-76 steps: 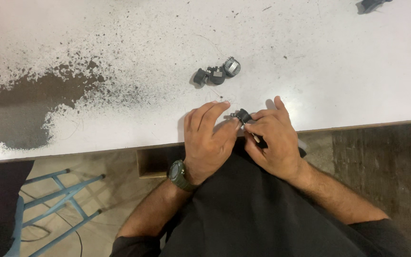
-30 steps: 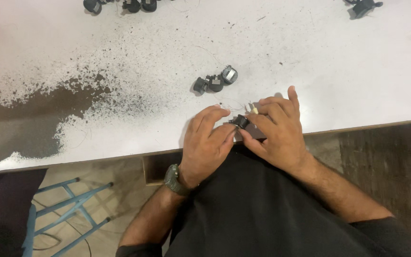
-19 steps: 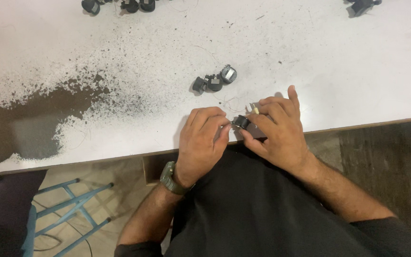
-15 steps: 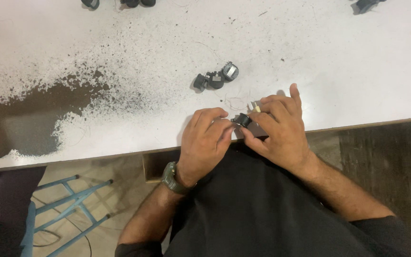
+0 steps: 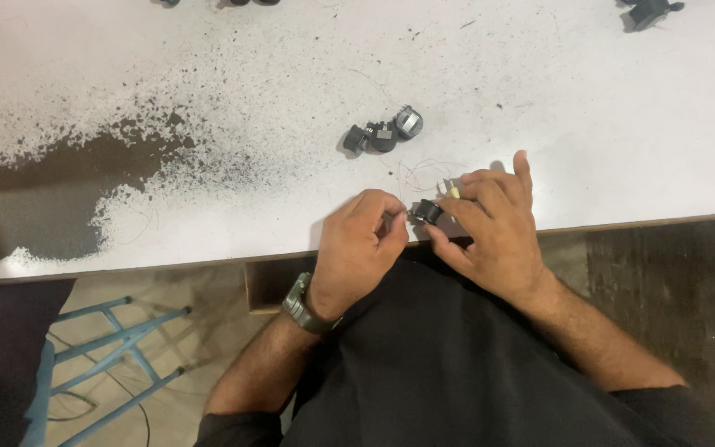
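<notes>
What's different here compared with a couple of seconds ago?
The left hand has drawn slightly away from the right hand, so the small black part pinched between them now shows more clearly. Both hands still hold it at the edge of the white table. The cluster of black parts farther back has not moved.

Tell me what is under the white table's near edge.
Under the white table edge, a blue metal frame stands on tan floor. The person's dark clothing covers whatever lies below the hands.
</notes>
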`<action>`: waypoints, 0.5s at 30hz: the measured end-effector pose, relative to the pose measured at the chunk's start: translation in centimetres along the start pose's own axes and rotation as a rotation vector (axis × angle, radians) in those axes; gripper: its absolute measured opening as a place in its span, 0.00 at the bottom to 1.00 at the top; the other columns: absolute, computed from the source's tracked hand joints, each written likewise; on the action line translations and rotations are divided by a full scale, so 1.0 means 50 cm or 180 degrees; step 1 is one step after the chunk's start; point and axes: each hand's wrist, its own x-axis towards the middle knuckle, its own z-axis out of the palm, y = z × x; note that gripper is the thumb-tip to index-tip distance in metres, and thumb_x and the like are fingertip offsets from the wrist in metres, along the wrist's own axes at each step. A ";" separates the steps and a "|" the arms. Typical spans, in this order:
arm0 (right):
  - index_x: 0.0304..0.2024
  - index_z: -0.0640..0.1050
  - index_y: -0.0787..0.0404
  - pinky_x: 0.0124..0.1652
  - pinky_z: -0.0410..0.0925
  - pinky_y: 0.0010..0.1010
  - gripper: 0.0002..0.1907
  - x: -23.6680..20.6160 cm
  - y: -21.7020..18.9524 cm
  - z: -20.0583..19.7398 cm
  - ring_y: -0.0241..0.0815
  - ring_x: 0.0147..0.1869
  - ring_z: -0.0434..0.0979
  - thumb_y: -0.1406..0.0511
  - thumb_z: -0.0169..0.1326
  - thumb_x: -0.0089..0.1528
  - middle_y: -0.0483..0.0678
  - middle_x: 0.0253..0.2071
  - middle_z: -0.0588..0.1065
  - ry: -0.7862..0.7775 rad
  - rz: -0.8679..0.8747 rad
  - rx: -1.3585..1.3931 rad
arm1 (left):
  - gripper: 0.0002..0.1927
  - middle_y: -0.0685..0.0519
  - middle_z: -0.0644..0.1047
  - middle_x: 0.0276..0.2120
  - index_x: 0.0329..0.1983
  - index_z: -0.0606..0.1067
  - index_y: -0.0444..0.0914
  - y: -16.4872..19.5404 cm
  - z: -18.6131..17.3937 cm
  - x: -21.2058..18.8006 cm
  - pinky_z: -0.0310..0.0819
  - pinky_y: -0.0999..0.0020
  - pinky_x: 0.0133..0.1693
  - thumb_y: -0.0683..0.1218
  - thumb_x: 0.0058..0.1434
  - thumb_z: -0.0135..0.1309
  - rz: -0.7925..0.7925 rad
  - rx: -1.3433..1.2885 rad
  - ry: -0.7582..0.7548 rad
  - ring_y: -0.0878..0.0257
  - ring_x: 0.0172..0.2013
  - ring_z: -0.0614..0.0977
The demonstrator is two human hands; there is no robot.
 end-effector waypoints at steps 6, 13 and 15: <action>0.49 0.82 0.59 0.75 0.46 0.60 0.18 -0.009 -0.009 -0.002 0.53 0.63 0.71 0.65 0.69 0.56 0.49 0.44 0.71 0.0363 -0.0077 0.0053 | 0.06 0.50 0.79 0.27 0.36 0.74 0.35 -0.005 0.009 0.003 0.75 0.67 0.28 0.41 0.60 0.59 -0.0201 -0.0115 -0.0127 0.62 0.26 0.81; 0.47 0.79 0.58 0.73 0.57 0.58 0.16 -0.028 -0.022 0.017 0.51 0.58 0.77 0.74 0.65 0.58 0.48 0.41 0.72 0.0553 -0.0335 0.0635 | 0.06 0.49 0.79 0.30 0.38 0.73 0.35 -0.007 0.005 -0.005 0.76 0.65 0.31 0.40 0.61 0.58 0.0067 -0.0130 -0.0005 0.59 0.30 0.82; 0.49 0.76 0.59 0.73 0.59 0.58 0.18 -0.029 -0.025 0.028 0.51 0.58 0.78 0.75 0.63 0.58 0.48 0.41 0.74 0.0505 -0.0386 0.0850 | 0.06 0.49 0.78 0.29 0.37 0.73 0.35 -0.008 0.004 -0.010 0.75 0.64 0.31 0.40 0.61 0.58 -0.0045 -0.0139 -0.0055 0.58 0.29 0.82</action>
